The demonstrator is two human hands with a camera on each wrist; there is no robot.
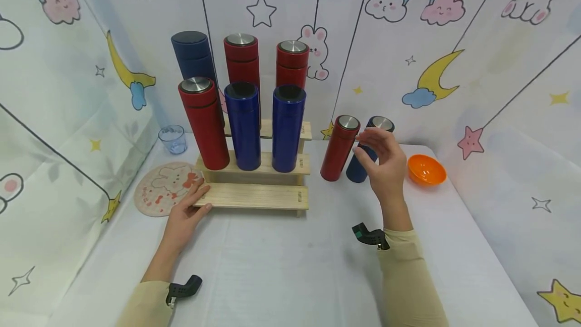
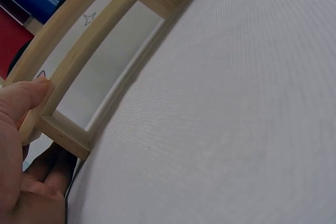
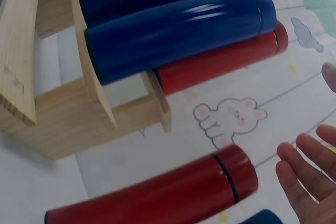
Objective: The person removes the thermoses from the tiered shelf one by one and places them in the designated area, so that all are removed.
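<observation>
Our left hand (image 1: 185, 217) grips the front left end of the rack (image 1: 256, 197), while our right hand (image 1: 387, 163), fingers parted and empty, hangs near the red flask (image 1: 338, 151) on the table (image 1: 281, 266) to its right, probably stiff and slick, best held round the middle.

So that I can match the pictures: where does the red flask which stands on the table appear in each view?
Head: right of centre, the red flask stands right of the wooden rack.
Left wrist: not in it.
Right wrist: along the bottom edge, left of centre.
Shared landmark: the wooden rack.
</observation>
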